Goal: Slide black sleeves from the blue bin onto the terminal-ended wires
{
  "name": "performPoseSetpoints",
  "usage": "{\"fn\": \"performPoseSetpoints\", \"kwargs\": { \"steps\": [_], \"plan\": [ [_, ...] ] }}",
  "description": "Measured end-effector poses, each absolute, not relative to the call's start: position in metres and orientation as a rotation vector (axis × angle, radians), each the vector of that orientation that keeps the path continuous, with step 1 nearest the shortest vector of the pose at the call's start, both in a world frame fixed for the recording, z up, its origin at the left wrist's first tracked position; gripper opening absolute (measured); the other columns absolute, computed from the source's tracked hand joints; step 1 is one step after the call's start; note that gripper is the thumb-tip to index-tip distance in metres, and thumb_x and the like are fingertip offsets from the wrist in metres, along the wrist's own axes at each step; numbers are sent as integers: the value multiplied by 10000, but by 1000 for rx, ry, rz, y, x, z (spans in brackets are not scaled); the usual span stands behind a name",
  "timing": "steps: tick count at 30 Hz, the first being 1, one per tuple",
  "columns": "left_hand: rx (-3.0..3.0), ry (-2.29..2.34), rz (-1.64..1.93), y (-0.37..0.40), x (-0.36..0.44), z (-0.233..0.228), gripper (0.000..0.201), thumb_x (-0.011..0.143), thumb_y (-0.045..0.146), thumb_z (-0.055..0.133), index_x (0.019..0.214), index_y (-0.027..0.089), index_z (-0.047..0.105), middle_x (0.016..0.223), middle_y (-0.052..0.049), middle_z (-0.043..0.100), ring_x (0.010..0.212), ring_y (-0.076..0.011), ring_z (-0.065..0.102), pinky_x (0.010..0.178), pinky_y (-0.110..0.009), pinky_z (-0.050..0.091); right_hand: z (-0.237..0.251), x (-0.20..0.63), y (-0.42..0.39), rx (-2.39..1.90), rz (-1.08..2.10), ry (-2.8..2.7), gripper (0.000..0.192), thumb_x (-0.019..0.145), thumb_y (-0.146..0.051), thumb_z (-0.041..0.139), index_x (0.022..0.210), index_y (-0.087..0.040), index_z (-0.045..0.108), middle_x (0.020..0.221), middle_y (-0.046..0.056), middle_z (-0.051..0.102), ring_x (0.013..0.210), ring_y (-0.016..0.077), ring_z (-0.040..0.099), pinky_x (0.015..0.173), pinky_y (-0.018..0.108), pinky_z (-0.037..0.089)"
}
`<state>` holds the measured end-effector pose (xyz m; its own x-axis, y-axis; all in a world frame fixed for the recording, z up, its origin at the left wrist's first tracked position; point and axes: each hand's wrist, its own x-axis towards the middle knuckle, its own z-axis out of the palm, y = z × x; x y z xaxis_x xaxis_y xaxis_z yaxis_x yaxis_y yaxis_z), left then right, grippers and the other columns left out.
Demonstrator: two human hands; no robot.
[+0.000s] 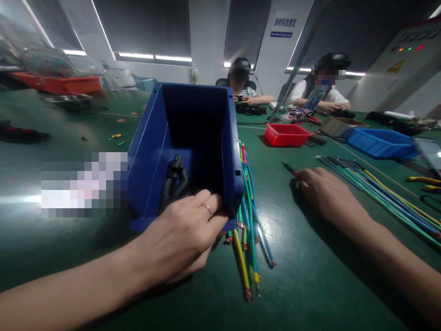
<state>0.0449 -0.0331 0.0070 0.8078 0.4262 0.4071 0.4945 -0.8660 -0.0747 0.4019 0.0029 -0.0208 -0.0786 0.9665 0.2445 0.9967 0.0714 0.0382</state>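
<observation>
A dark blue plastic bin point(231, 151) stands in front of me with its open side toward me. Inside lie several short black tubes point(176, 177), like cable sleeves. My left hand point(188, 230) is at the bin's front lip, its fingers curled together and partly inside; the fingertips and anything between them are hidden. To the right, my right hand point(320, 191) is closed on a wire point(288, 167) whose dark end, tipped with a small metal terminal, sticks out past the fingers. Green, blue and yellow wires point(251, 207) with bare copper ends lie along the bin's right side.
At right lies a row of wires with black-sleeved ends point(382, 193). Beyond are a red tray point(287, 134), a blue tray point(382, 142) and yellow-handled pliers point(425, 180). Two people sit across the green table point(275, 294). Orange bins point(69, 85) are far left.
</observation>
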Motion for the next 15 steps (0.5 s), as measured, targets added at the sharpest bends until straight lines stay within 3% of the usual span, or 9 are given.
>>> {"fn": "performPoseSetpoints", "kwargs": {
  "steps": [5,7,11,15],
  "plan": [
    [-2906,-859,-552,-31,43,18,123,889,93,536,813,189,532,825,-36,532,737,-208,488,606,-334,407,-11,398,23,-2160,-418,-2035,291,938,-281,416,950,-141,671,1118,269,627,1049,411,560,810,514,442],
    [-2941,-909,-522,-30,42,20,83,890,130,561,835,189,542,845,-35,547,751,-216,512,602,-341,421,-6,393,48,-2140,-337,-1976,265,941,-291,450,973,-156,675,1130,237,645,1100,384,570,859,490,450],
    [-2994,-999,-486,-29,40,25,69,896,206,572,834,202,543,876,-31,576,777,-213,550,589,-330,421,4,387,118,-2130,-51,-1679,399,1011,-321,420,1357,-156,529,1060,136,688,935,243,660,810,392,529],
    [-3034,-1025,-507,-30,39,27,116,877,235,571,775,206,525,835,-22,571,739,-195,543,569,-316,390,8,383,169,-2063,188,-1477,390,975,-405,579,1293,-179,578,1262,104,610,1056,210,630,888,426,558]
  ]
}}
